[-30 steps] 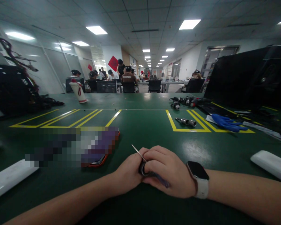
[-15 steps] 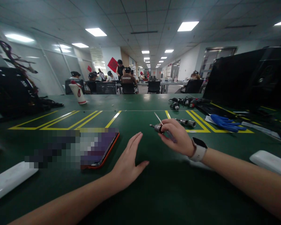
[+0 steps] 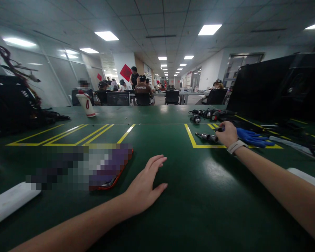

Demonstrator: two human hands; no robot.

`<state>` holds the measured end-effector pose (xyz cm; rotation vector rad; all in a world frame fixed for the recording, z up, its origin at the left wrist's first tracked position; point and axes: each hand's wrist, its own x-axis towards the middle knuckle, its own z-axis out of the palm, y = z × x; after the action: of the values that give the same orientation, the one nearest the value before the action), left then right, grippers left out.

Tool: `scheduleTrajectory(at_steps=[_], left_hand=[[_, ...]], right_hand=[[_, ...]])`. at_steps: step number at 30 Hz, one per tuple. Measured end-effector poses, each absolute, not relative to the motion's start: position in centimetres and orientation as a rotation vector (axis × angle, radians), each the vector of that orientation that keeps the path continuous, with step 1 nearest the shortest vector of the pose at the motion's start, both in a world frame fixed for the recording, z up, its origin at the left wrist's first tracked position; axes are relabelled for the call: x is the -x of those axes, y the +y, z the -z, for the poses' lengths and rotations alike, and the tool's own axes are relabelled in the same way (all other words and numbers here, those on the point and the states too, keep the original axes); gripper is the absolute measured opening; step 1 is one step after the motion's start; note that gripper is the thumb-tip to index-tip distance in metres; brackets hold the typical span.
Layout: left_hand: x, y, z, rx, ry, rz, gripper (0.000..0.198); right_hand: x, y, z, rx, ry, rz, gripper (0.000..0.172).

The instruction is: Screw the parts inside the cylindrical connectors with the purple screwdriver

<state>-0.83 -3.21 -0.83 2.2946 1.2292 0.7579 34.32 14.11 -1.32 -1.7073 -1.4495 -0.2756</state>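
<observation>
My right hand (image 3: pixel 228 134), with a watch on its wrist, is at the yellow-taped area on the right. Its fingers are closed on a socket bit (image 3: pixel 219 129), of which only a small dark part shows. Just left of these fingers, metal socket bits (image 3: pixel 205 136) lie on the green table. The blue glove (image 3: pixel 253 137) lies behind and right of the hand. My left hand (image 3: pixel 147 183) rests low over the middle of the table, fingers stretched and thumb apart, holding nothing. Left of it is a phone-like purple object with an orange edge (image 3: pixel 118 171), partly blurred out.
A white cup (image 3: pixel 86 104) stands at the far left. Dark metal parts (image 3: pixel 208 113) are grouped at the back right. Black equipment (image 3: pixel 267 87) rises on the right, with more (image 3: pixel 12 101) on the left. White bars (image 3: pixel 13 201) lie at both sides. People sit in the background.
My right hand has moved right and away from me, from the table's middle to beside the socket bits. The thin pale stick seen there earlier no longer shows. My left hand has barely shifted.
</observation>
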Motion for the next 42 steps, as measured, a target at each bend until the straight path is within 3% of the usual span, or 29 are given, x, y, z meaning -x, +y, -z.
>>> scheduleTrajectory(at_steps=[9,17,22,28,32,42], left_hand=[[0.9,-3.4,0.8,-2.299,1.242,-0.74,0.06],[1.0,-3.3,0.7,-2.305,1.227,-0.732,0.06],[0.9,-3.4,0.4,-2.313,1.227,-0.689,0.059],[0.7,-3.5,0.3,-2.327,1.213,-0.7,0.059],[0.7,-3.5,0.3,-2.324,1.222,-0.694,0.058],[1.0,-3.5,0.2,-2.376,1.279,-0.683,0.05]], right_hand=[[-36.2,14.9,2.2,1.904,-1.417,0.182,0.027],[-36.2,14.7,1.9,1.903,-1.48,0.208,0.017],[-33.8,13.8,1.0,1.803,-1.632,0.349,0.028],[-30.8,12.8,1.4,1.647,-2.002,0.455,0.011],[-30.3,12.2,1.5,1.61,-2.081,0.488,0.009],[-23.4,7.8,0.5,1.257,-2.269,0.231,0.013]])
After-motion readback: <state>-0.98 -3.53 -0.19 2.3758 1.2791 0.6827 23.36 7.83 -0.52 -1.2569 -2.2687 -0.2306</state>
